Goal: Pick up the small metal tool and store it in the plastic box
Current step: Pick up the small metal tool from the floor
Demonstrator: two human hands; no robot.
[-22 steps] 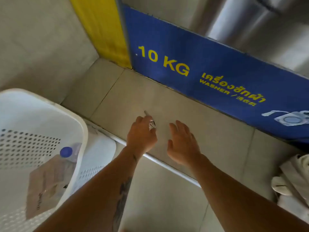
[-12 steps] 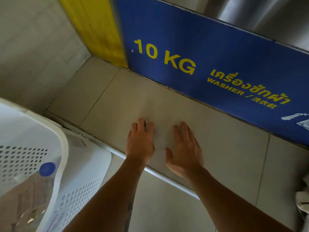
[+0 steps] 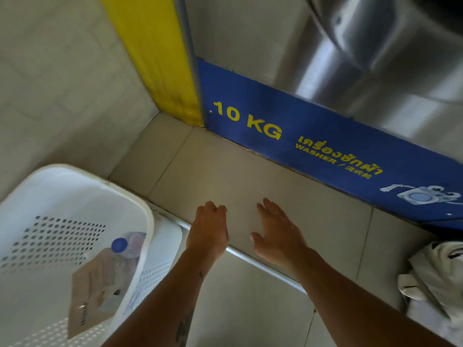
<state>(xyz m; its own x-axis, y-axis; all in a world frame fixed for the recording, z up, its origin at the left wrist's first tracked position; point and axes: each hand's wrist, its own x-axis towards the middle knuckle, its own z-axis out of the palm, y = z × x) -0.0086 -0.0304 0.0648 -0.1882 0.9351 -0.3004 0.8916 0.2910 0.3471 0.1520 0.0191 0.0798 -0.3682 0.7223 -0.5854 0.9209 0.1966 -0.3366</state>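
Note:
My left hand point(image 3: 209, 227) hovers palm down over the beige tiled ledge point(image 3: 225, 171), its fingers curled under. The small metal tool does not show now; in the earlier frames it sat between these fingers. A short way to the right, my right hand point(image 3: 276, 232) is flat above the ledge with its fingers spread and nothing in it. The white perforated plastic box point(image 3: 148, 221) stands at the lower left, just left of my left forearm. It holds a blue-capped bottle point(image 3: 119, 244) and a brown paper pack point(image 3: 97, 294).
A washer's blue "10 KG" panel point(image 3: 325, 136) and steel front point(image 3: 250, 46) rise behind the ledge, with a yellow panel point(image 3: 155, 58) at their left. A metal strip point(image 3: 265, 267) edges the ledge. White cloth point(image 3: 436, 284) lies at the right edge. A tiled wall point(image 3: 50, 83) closes the left.
My left hand's fingers have curled over the tool, which showed above them before and is now hidden. The view has tilted up, so more of the washer and the box shows.

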